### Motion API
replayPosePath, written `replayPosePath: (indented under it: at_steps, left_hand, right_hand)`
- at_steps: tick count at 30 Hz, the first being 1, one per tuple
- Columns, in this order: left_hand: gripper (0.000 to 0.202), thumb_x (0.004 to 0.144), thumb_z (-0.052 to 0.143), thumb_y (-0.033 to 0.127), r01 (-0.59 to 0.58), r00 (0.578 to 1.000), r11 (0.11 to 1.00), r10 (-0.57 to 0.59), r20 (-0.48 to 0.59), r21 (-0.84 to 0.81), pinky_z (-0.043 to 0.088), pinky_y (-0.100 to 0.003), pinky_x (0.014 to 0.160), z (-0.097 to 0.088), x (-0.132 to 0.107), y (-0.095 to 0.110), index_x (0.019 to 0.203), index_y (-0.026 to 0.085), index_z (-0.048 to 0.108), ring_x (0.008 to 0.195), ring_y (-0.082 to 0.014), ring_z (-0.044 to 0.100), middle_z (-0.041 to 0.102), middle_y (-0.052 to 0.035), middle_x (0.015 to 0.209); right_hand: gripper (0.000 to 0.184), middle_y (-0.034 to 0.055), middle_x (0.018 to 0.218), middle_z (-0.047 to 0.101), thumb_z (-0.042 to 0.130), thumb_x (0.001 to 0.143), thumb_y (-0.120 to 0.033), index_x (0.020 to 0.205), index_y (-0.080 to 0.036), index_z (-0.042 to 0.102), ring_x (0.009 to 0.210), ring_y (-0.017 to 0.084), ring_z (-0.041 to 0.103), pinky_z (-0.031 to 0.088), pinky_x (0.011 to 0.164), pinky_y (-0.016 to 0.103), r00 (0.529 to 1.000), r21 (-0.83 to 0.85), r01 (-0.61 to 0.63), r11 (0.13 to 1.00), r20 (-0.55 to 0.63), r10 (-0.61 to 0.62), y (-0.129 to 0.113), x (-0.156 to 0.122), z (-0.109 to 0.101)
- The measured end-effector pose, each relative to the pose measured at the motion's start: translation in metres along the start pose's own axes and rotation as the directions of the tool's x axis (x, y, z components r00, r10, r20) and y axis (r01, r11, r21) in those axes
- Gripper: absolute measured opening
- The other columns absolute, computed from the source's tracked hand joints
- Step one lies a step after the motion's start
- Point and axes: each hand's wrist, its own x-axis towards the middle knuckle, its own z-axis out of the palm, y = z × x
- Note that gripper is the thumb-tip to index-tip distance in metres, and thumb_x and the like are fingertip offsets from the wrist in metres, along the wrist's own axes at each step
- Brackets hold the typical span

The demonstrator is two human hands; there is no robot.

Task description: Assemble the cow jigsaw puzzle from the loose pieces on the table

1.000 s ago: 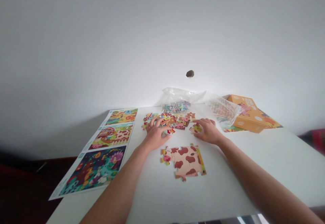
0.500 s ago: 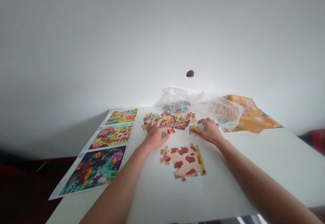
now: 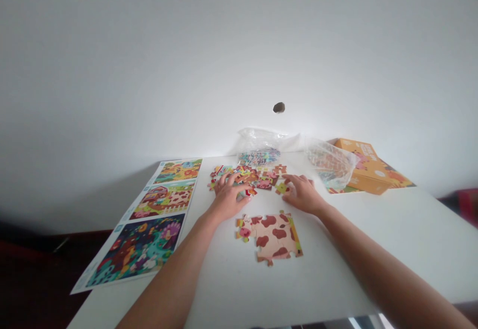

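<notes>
While my right hand (image 3: 303,194) curves down over a small yellow-green jigsaw piece (image 3: 282,188), its fingertips sit right at the piece's edge, and from here I can't tell whether they pinch it or only lie against it. That piece rests on the white tabletop (image 3: 220,289), at the near-right edge of a loose pile of jigsaw pieces (image 3: 242,176). My left hand (image 3: 229,198) lies open on the near-left side of the pile, its fingers spread apart and gripping nothing I can make out.

Just nearer me, clear of both hands, lies a joined puzzle section (image 3: 269,237), pale pink with brown cow patches and an uneven, knobbed outline. The pieces look like thin, smooth printed card, so a careless drag of my wrist could scatter the pile, and a bump could split the joined section, held only by its interlocking tabs.

Beyond the pile sits a crinkled clear plastic bag (image 3: 259,157) holding more pieces, and a second bag (image 3: 330,164) leans against an orange cardboard box (image 3: 360,167). To the left, a long printed sheet (image 3: 140,247) shows three bright scenes.
</notes>
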Motion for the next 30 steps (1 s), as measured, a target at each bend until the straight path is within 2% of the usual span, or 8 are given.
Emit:
replayPosePath:
  at_steps: [3,5,8,10,15,20,24,30]
  left_hand:
    - [0.036,0.081,0.069,0.041,0.024,1.0,1.0,-0.024,-0.021,0.001,0.024,-0.06,0.114,-0.001,0.001,0.0,0.117,0.039,0.071,0.141,-0.0378,0.028,0.045,-0.0041,0.148]
    - [0.043,0.083,0.066,0.042,0.079,0.995,0.997,-0.078,-0.062,0.013,0.025,-0.061,0.113,-0.001,0.002,-0.001,0.126,0.039,0.066,0.14,-0.0378,0.031,0.045,-0.0053,0.148]
    - [0.051,0.083,0.065,0.046,0.22,0.969,0.975,-0.213,-0.125,0.042,0.029,-0.063,0.11,0.0,0.002,-0.004,0.133,0.035,0.06,0.137,-0.0394,0.035,0.047,-0.01,0.145]
    - [0.056,0.081,0.067,0.048,0.267,0.958,0.962,-0.26,-0.123,0.048,0.032,-0.063,0.107,0.002,0.003,-0.006,0.134,0.034,0.059,0.136,-0.041,0.037,0.047,-0.0118,0.146]
    - [0.043,0.083,0.065,0.036,0.141,0.987,0.99,-0.138,-0.081,0.028,0.036,-0.056,0.11,0.007,0.005,-0.008,0.126,0.033,0.067,0.13,-0.0353,0.044,0.056,-0.0055,0.14]
    - [0.032,0.085,0.064,0.029,0.054,0.991,0.998,-0.057,-0.117,-0.027,0.039,-0.047,0.11,0.007,0.007,-0.009,0.117,0.03,0.073,0.124,-0.0286,0.051,0.064,-0.0025,0.129]
    - [0.028,0.087,0.063,0.026,0.041,0.988,0.998,-0.049,-0.145,-0.055,0.041,-0.045,0.109,0.01,0.009,-0.016,0.113,0.029,0.074,0.119,-0.0254,0.055,0.067,-0.0017,0.124]
    - [0.031,0.086,0.062,0.02,0.112,0.97,0.993,-0.116,-0.211,-0.03,0.041,-0.044,0.109,0.011,0.012,-0.026,0.115,0.026,0.073,0.119,-0.0253,0.055,0.064,-0.006,0.125]
  right_hand:
    - [0.066,0.005,0.124,0.066,0.056,0.077,-0.02,0.142,-0.028,0.045,0.116,0.029,0.051,0.034,0.101,0.049,0.994,0.09,0.106,0.99,0.003,-0.107,0.001,0.0,0.0]
    - [0.068,0.0043,0.129,0.064,0.053,0.074,-0.015,0.14,-0.028,0.047,0.12,0.028,0.049,0.034,0.103,0.048,0.987,0.128,0.162,0.978,-0.029,-0.16,0.003,0.0,-0.001]
    - [0.072,0.0062,0.135,0.06,0.051,0.067,-0.012,0.138,-0.024,0.051,0.123,0.03,0.047,0.036,0.103,0.048,0.987,0.123,0.14,0.983,-0.097,-0.128,0.007,0.002,-0.002]
    - [0.076,0.0065,0.141,0.056,0.049,0.065,-0.012,0.14,-0.024,0.051,0.126,0.031,0.045,0.036,0.103,0.05,0.989,0.098,0.103,0.99,-0.118,-0.091,0.009,0.005,-0.001]
    - [0.073,0.0033,0.152,0.045,0.044,0.072,-0.017,0.143,-0.029,0.051,0.135,0.032,0.037,0.031,0.106,0.056,0.994,0.088,0.092,0.992,-0.073,-0.086,0.011,0.013,0.007]
    - [0.063,0.0038,0.142,0.056,0.039,0.075,-0.018,0.135,-0.025,0.059,0.129,0.03,0.046,0.034,0.107,0.052,0.988,0.187,0.102,0.977,-0.133,-0.078,0.02,0.018,0.013]
    - [0.058,0.0037,0.13,0.064,0.038,0.075,-0.016,0.127,-0.025,0.065,0.12,0.028,0.052,0.039,0.105,0.047,0.977,0.23,0.036,0.973,-0.212,0.014,0.031,0.02,0.014]
    - [0.055,0.0036,0.127,0.065,0.041,0.075,-0.015,0.123,-0.025,0.067,0.12,0.029,0.051,0.038,0.106,0.047,0.98,0.196,-0.015,0.981,-0.19,0.053,0.029,0.02,0.015]
